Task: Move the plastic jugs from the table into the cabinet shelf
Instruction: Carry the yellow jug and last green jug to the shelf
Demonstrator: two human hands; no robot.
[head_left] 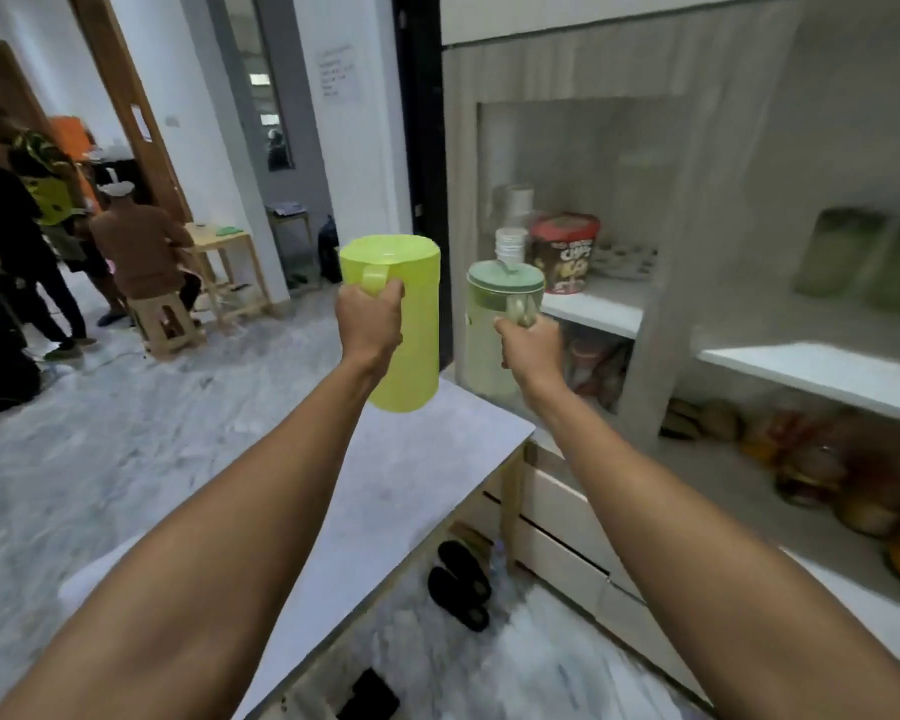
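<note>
holding: two jugs are gripped by their handles and lifted clear of the table, one in each hand.
table (396, 491): a pale grey marbled top is seen just below the arms, its far corner beside the cabinet; dark slippers (461, 584) lie on the floor under it.
left hand (367, 324): closed tight around the handle of the lime jug (411, 324), which is held upright and lidless.
right hand (531, 348): closed around the handle of the clear jug (489, 356), which has a green lid and is held just before the cabinet.
cabinet (661, 324): white shelves are open; a red cereal tub (567, 252) and stacked white cups (510, 244) stand on the left shelf.
room: marbled floor (100, 459); people (74, 236) are gathered far left by a wooden doorway.
</note>
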